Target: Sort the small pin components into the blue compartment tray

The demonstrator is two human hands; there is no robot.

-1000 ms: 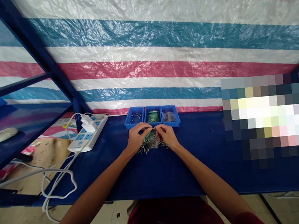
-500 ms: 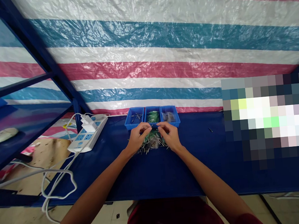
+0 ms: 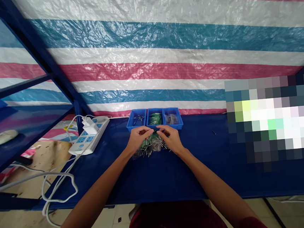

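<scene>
My left hand and my right hand meet over a small pile of green parts with metal pins on the blue table. Both hands have their fingers curled and pinched together near the top of the pile; what they pinch is too small to name. Just behind the hands stand three blue bins in a row: the left bin holds a few metal pins, the middle bin green parts, the right bin greyish parts.
A white power strip with plugs lies at the table's left, its white cables looping off the edge. A white computer mouse rests on the blue shelf at left. A striped tarpaulin closes the back. A blurred area sits right.
Both hands have shifted slightly over the pile, the fingertips drawing close together at its top. The pile has spread a little toward the left.
</scene>
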